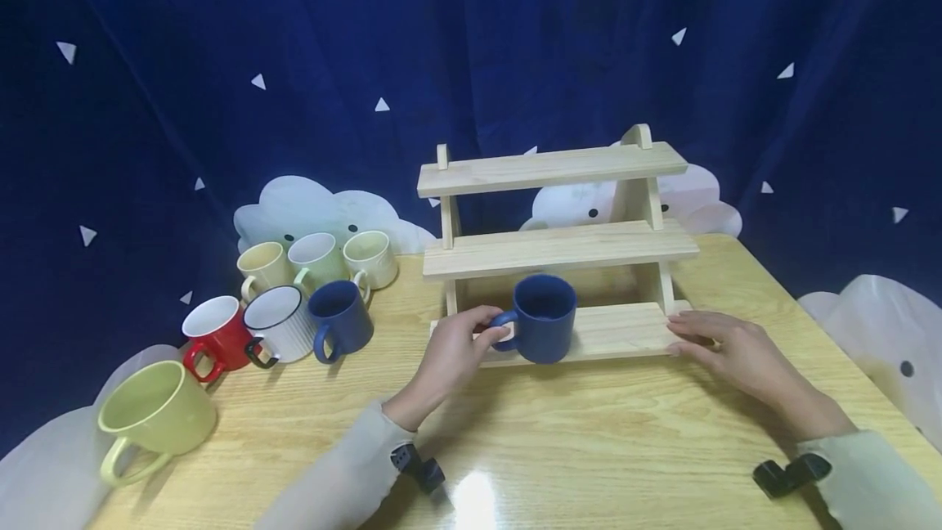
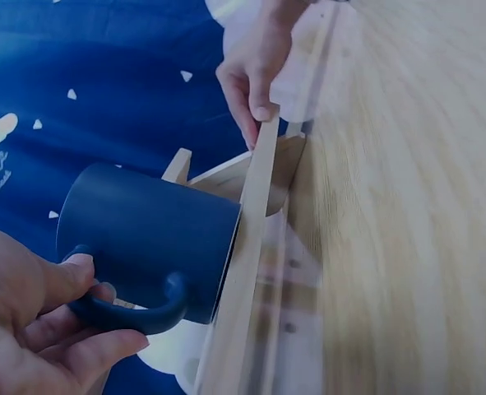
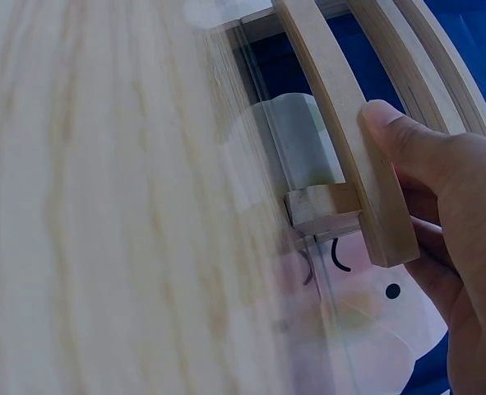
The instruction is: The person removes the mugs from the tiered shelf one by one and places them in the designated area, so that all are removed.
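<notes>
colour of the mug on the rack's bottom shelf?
Dark blue mug, handle held by the left hand; clearest in the head view.

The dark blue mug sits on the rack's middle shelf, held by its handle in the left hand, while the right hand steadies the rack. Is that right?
Not quite. The head view shows the dark blue mug on the bottom shelf, not the middle one. The left hand holds its handle; the right hand steadies the rack.

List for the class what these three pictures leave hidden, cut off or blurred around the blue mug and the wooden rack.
- Head view: left hand holds the blue mug by its handle; the fingers inside the handle are hidden.
- Right wrist view: right hand is cut off by the frame's edge; the table is blurred.
- Left wrist view: the wooden rack is seen edge-on, so its upper shelves are hidden.
</notes>
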The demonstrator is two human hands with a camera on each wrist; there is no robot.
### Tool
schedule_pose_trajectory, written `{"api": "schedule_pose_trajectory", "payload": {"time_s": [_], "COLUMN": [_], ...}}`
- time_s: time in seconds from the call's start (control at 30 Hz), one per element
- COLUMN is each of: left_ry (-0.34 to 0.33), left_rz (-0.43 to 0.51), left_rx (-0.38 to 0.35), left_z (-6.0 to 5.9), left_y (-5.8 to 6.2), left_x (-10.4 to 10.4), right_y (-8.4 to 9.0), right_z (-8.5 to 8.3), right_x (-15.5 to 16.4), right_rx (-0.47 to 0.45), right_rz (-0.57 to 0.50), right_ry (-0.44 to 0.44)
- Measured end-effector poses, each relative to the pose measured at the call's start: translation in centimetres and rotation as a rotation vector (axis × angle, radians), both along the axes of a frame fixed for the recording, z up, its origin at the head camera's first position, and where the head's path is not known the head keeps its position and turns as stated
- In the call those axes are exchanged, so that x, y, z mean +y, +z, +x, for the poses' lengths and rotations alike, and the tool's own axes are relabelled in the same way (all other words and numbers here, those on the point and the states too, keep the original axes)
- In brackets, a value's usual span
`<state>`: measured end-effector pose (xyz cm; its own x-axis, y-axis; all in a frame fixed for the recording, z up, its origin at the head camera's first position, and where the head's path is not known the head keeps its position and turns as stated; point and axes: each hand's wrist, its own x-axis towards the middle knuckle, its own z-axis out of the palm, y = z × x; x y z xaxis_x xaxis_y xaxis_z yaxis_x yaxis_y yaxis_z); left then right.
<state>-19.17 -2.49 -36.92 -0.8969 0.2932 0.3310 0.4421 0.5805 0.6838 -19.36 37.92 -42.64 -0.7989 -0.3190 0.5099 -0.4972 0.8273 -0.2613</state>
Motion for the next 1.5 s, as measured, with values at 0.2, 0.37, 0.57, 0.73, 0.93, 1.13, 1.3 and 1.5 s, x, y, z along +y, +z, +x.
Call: {"api": "schedule_pose_trajectory", "payload": {"time_s": [0.2, 0.37, 0.57, 0.73, 0.93, 1.13, 1.3, 1.5], "left_ry": [0.008, 0.049, 0.131, 0.202, 0.278, 0.363, 0.425, 0.487], "left_rz": [0.026, 0.077, 0.103, 0.124, 0.129, 0.112, 0.099, 0.076], "left_rx": [-0.026, -0.049, -0.053, -0.060, -0.071, -0.079, -0.076, -0.086], "left_z": [1.3, 2.2, 3.1, 4.0, 4.9, 6.2, 7.5, 9.2], "left_y": [0.3, 0.2, -0.1, -0.2, -0.1, 0.0, 0.0, -0.4], "left_x": [-2.2, -4.2, -7.0, -9.4, -11.8, -13.8, -15.3, -17.1], "right_y": [0.0, 0.1, 0.1, 0.0, 0.0, 0.0, 0.0, -0.1], "right_z": [0.0, -0.1, 0.0, -0.1, -0.1, -0.1, -0.2, -0.1], "right_x": [-0.1, 0.0, -0.1, -0.1, -0.1, -0.1, -0.1, -0.1], "right_rx": [-0.020, -0.017, -0.013, 0.003, -0.006, -0.011, 0.001, 0.005], "right_rz": [-0.014, -0.002, -0.001, 0.004, -0.008, 0.003, 0.010, -0.010], "right_ry": [-0.029, -0.023, -0.006, -0.004, -0.026, -0.028, -0.028, -0.029]}}
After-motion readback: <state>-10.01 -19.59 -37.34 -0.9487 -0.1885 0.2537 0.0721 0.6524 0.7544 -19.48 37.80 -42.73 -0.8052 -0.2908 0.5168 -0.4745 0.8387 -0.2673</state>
